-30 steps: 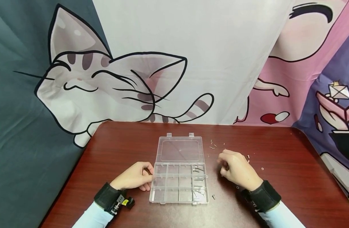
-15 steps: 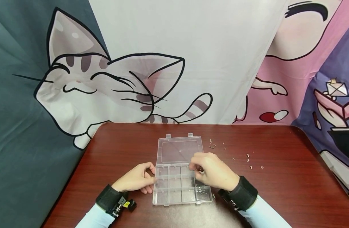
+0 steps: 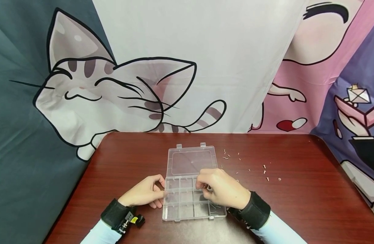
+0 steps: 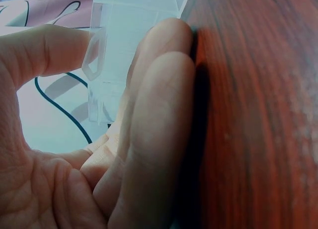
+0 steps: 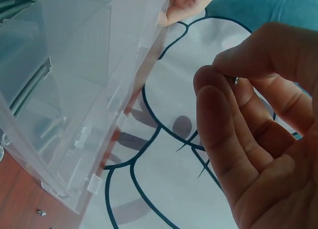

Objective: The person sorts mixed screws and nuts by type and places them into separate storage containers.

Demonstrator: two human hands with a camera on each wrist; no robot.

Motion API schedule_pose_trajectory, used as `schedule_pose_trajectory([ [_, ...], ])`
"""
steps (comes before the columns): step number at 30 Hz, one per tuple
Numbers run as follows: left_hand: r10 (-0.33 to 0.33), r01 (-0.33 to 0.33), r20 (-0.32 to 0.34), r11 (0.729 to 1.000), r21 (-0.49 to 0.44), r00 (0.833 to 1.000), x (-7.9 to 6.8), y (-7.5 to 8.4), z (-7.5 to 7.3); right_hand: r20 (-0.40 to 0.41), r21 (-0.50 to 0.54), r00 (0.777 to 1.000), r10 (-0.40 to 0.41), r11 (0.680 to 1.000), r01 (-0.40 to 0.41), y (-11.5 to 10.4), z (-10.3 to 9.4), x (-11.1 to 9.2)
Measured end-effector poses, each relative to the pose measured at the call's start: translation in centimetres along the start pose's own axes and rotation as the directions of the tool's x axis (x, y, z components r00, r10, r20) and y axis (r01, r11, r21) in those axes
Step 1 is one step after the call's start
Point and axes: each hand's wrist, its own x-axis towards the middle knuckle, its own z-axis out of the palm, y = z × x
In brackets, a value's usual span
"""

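A clear plastic compartment box [image 3: 185,210] lies on the table with its lid [image 3: 192,162] folded back away from me. My left hand [image 3: 141,193] holds its left side; in the left wrist view the thumb touches the clear wall [image 4: 112,55] and the other fingers lie low along it, by the tabletop. Over the right-hand compartments is my right hand [image 3: 224,189], thumb and fingertips pinched together. A tiny metal end, like a small screw [image 5: 236,81], pokes out of that pinch in the right wrist view. Several screws [image 3: 215,205] lie in the front right compartment.
On the brown table [image 3: 296,203], small screws [image 3: 264,172] are scattered right of the box, along with a small ring [image 3: 279,179]. More tiny screws [image 3: 225,156] lie beside the lid. A printed cloth [image 3: 235,51] hangs behind the table's far edge.
My right hand has moved left from the tabletop beside the box to above its compartments. The left hand stays at the box's left side. The box has turned slightly.
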Motion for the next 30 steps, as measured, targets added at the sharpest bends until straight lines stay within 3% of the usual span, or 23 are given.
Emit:
schedule_pose_trajectory([
  [14,0.008,-0.008,-0.007,1.000,-0.022,1.000,-0.2,0.4,0.2,-0.009,-0.023,1.000,-0.024,0.999,0.024,-0.1,0.1,0.0],
  [18,0.010,-0.010,-0.007,1.000,-0.015,1.000,-0.1,0.3,0.1,0.103,-0.082,0.995,0.011,0.997,-0.003,-0.5,-0.1,-0.3],
  [22,0.003,-0.003,-0.009,1.000,0.004,1.000,-0.1,0.2,0.0,0.237,-0.151,0.969,0.065,0.988,-0.030,-1.1,-0.3,-0.7],
  [30,-0.009,0.009,0.004,1.000,-0.021,1.000,-0.3,0.4,0.1,0.256,-0.184,0.961,0.101,0.981,-0.054,-1.1,-0.4,-1.0],
])
